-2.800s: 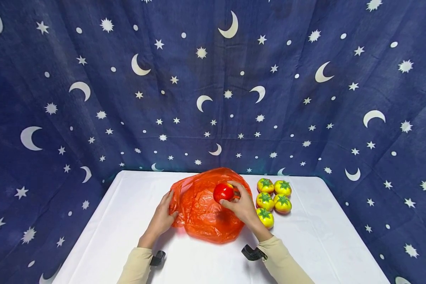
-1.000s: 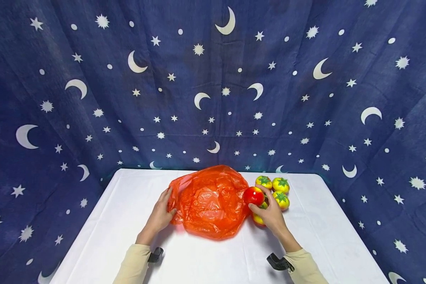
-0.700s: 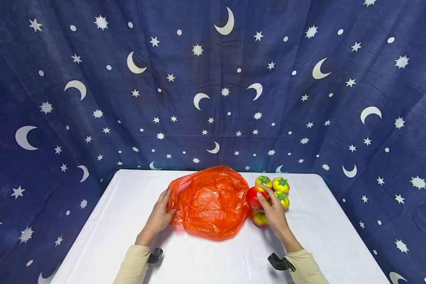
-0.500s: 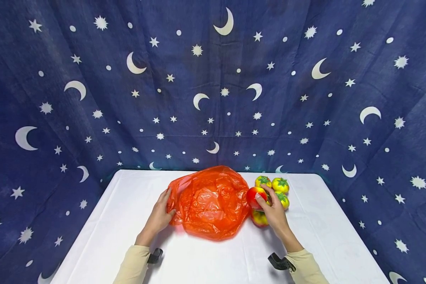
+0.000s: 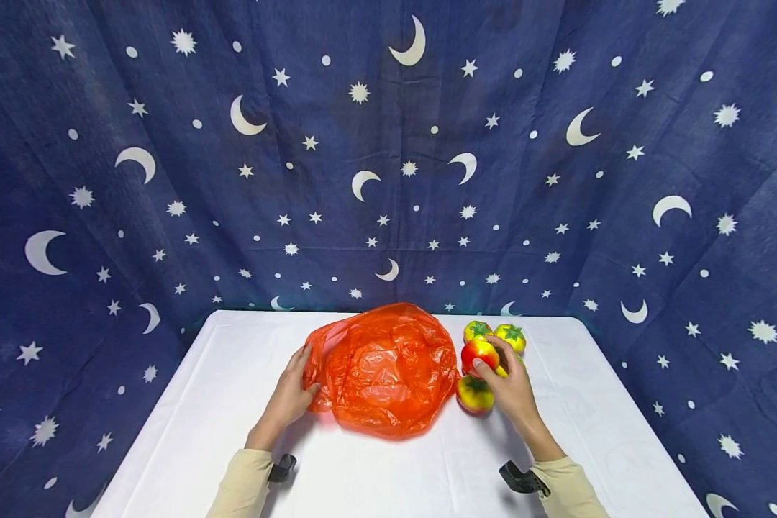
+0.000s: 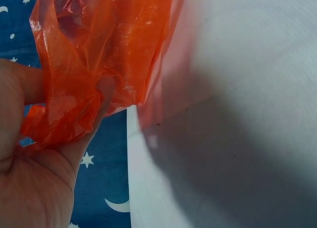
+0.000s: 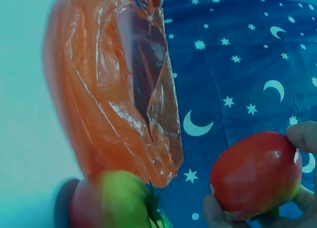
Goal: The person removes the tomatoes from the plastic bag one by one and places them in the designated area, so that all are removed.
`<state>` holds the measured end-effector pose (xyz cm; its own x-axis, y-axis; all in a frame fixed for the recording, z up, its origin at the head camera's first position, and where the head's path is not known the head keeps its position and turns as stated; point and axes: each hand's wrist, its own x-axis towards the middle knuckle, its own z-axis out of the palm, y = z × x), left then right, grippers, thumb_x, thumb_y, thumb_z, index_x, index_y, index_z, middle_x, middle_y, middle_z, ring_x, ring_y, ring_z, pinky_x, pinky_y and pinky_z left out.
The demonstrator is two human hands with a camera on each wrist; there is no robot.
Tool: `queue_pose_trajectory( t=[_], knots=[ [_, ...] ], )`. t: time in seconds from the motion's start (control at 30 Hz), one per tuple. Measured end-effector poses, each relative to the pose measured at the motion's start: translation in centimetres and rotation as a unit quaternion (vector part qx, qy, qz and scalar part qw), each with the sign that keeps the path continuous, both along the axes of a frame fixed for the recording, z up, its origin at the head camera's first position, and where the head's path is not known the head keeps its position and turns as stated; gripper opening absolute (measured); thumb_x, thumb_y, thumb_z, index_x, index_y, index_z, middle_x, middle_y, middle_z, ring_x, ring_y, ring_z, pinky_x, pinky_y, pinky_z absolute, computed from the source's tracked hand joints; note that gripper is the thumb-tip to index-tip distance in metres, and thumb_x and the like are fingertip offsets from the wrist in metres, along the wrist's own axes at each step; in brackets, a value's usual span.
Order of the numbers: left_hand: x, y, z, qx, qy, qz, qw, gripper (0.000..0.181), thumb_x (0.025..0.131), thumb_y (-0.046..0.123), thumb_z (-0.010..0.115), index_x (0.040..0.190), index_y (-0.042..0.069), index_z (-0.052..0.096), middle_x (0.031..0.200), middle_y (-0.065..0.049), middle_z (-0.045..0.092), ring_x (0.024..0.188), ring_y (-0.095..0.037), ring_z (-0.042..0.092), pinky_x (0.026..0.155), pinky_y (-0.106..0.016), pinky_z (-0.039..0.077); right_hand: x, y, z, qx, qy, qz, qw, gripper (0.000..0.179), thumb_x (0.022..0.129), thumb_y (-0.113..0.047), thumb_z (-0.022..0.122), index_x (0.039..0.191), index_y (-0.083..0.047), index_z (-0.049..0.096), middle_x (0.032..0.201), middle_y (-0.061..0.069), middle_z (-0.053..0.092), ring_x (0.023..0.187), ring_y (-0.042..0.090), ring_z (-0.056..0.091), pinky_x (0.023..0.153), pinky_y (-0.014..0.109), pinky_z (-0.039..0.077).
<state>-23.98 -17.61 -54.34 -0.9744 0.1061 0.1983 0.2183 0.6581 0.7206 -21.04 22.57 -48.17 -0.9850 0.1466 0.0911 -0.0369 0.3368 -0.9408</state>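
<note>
A red-orange plastic bag (image 5: 388,374) lies spread on the table. My left hand (image 5: 289,392) grips its left edge; in the left wrist view the thumb shows through the thin film (image 6: 74,84). To the right of the bag, my right hand (image 5: 516,388) holds a red and yellow tomato (image 5: 479,356) between thumb and fingers. The right wrist view shows this tomato (image 7: 257,173) red side out. Just below it in the head view, another tomato (image 5: 475,395) rests tilted beside the bag. More tomatoes (image 5: 511,337) stand behind, partly hidden by the hand.
A white cloth covers the table (image 5: 375,482). Behind and at both sides hangs a dark blue curtain (image 5: 337,187) printed with moons and stars. Black camera mounts (image 5: 523,478) sit on both wrists.
My right hand, with a tomato in its grip, has moved from over the bag to the tomatoes on the right, lately slightly further right. The front tomato has tilted. The left hand stays put.
</note>
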Motion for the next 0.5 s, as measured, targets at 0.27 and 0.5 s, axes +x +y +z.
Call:
queue_pose_trajectory(
  t=[0.27, 0.5],
  knots=[
    [-0.1, -0.1, 0.1, 0.003, 0.007, -0.005, 1.0000, 0.085, 0.082, -0.003, 0.070, 0.154, 0.001, 0.025, 0.156, -0.023, 0.030, 0.142, -0.047, 0.034, 0.115, -0.059, 0.029, 0.1, 0.9, 0.3, 0.024, -0.016, -0.016, 0.9995, 0.070, 0.089, -0.032, 0.072, 0.148, -0.020, 0.037, 0.151, 0.016, 0.042, 0.138, 0.035, 0.041, 0.113, 0.053, 0.038],
    [-0.1, 0.0, -0.1, 0.008, 0.001, -0.003, 1.0000, 0.085, 0.082, -0.003, 0.070, 0.154, 0.001, 0.026, 0.156, -0.023, 0.030, 0.142, -0.047, 0.033, 0.115, -0.058, 0.028, 0.3, 1.7, 0.3, 0.029, -0.029, -0.025, 0.9988, 0.078, 0.088, -0.033, 0.073, 0.152, -0.018, 0.032, 0.154, 0.017, 0.038, 0.142, 0.035, 0.037, 0.114, 0.053, 0.036]
  ],
)
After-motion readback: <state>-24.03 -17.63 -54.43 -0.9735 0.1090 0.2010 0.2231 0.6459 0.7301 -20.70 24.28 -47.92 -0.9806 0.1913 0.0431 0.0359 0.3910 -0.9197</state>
